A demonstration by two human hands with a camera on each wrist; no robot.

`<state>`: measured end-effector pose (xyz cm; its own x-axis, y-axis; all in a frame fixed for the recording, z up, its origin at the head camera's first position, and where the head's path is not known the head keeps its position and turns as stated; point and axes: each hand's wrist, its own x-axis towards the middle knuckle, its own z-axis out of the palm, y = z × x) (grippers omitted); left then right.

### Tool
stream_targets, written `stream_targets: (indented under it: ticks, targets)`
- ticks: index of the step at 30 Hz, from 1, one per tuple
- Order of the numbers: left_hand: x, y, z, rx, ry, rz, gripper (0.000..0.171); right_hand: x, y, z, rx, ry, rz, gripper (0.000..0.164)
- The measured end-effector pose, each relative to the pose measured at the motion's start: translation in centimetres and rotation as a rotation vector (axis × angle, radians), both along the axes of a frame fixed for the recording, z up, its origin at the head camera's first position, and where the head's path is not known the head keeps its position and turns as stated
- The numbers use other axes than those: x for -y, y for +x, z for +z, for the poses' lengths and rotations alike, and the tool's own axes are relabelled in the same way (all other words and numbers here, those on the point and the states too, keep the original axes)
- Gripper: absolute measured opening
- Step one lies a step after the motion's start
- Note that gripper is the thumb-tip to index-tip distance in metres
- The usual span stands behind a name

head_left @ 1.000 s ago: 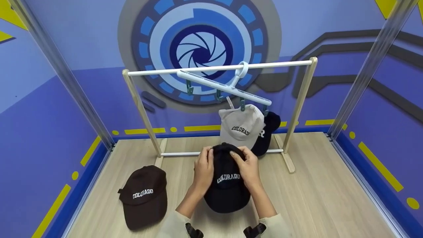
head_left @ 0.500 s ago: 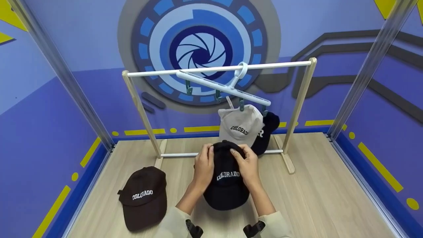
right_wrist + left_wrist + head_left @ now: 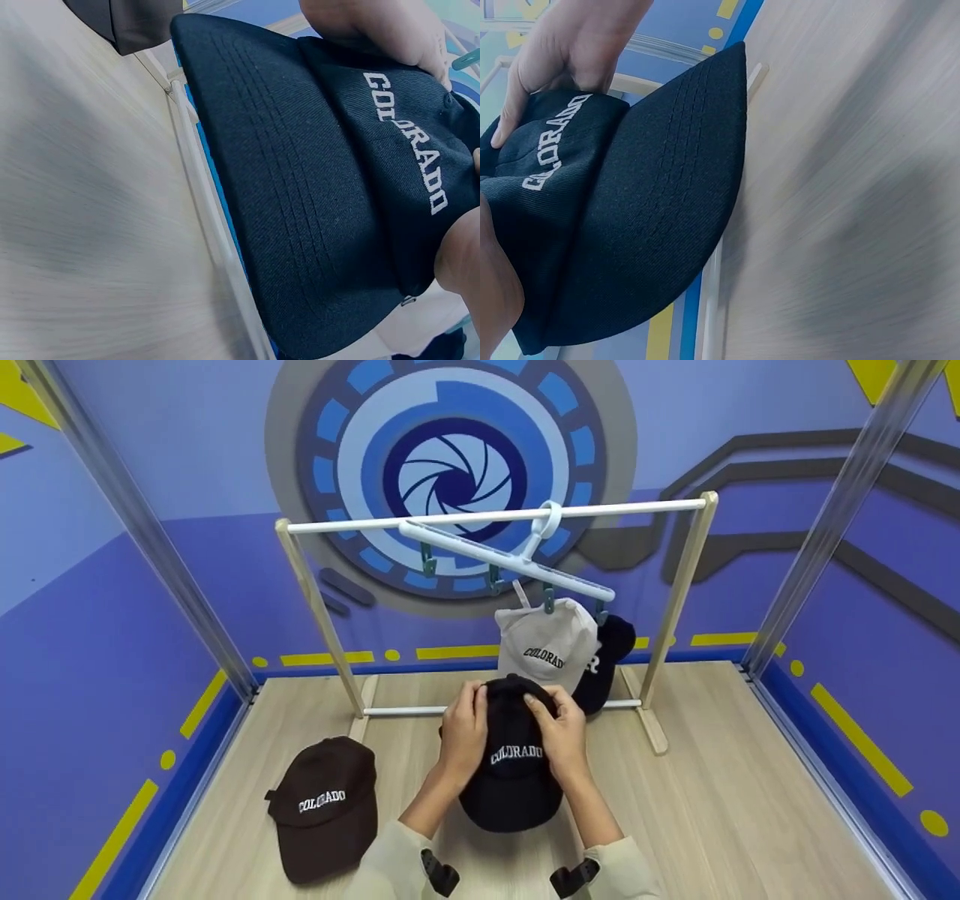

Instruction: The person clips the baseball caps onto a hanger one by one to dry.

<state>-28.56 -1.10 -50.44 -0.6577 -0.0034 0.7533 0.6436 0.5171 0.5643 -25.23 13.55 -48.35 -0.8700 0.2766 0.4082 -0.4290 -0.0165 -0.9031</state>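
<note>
A black baseball cap with white COLORADO lettering is held off the table by both hands, its brim toward me and tilted down. My left hand grips the crown's left side near the top. On the opposite side my right hand pinches the crown, thumb on its front. Both wrist views show the brim over the table. Beyond the hands, a light-blue clip hanger hangs slanted from the rack. A white COLORADO cap and a dark cap with an R hang under its right half.
A wood-and-white garment rack stands at the back of the wooden table. To the left lies a dark brown COLORADO cap. Green clips hang along the hanger. Blue-purple panels and metal posts enclose the table.
Both hands and the black cap have risen slightly in the head view, toward the rack. The grip looks the same; the hanger and the other caps stay in place.
</note>
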Motion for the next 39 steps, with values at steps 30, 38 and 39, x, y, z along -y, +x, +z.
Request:
stream_targets:
  ticks: [30, 38, 39]
  targets:
    - [0.7, -0.7, 1.8, -0.067, -0.013, -0.022, 0.016, 0.8, 0.0, 1.6, -0.016, 0.023, -0.039, 0.013]
    - [0.6, -0.7, 2.1, -0.081, -0.013, -0.009, 0.014, 0.8, 0.0, 1.9, -0.015, 0.043, -0.052, 0.014]
    - [0.6, -0.7, 2.2, -0.079, -0.017, -0.008, 0.015, 0.7, 0.0, 2.0, -0.018, 0.041, -0.050, 0.014]
